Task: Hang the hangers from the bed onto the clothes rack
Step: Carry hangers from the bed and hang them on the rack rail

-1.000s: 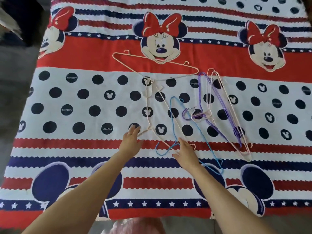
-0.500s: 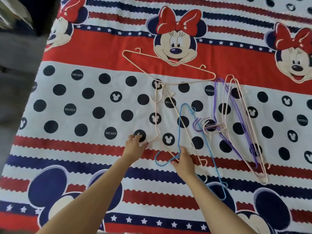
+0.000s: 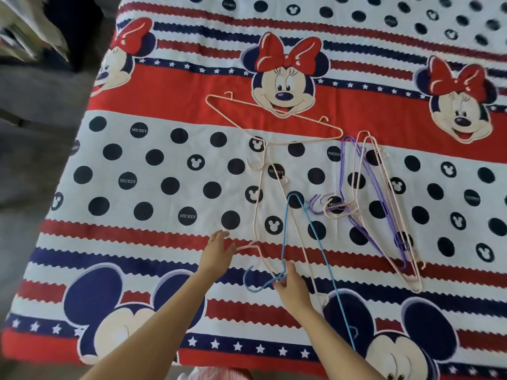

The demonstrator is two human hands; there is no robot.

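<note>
Several thin hangers lie on the cartoon-print bed cover (image 3: pixel 153 165). A pink hanger (image 3: pixel 274 119) lies across the red stripe. A second pink hanger (image 3: pixel 258 204) runs down from it, its hook close to my left hand (image 3: pixel 216 253), whose fingers are spread just beside that hook. My right hand (image 3: pixel 292 286) pinches the neck of the blue hanger (image 3: pixel 285 237) next to its hook. To the right, purple and pink hangers (image 3: pixel 384 204) lie stacked together. No clothes rack is in view.
The bed's left edge runs along a grey floor (image 3: pixel 33 149). Blurred dark objects (image 3: pixel 41 28) sit at the top left. The bed's near edge is at the bottom of the frame.
My right hand has closed its fingers on the blue hanger's neck. My left hand stays by the pink hanger's hook. The view has shifted slightly over the bed.
</note>
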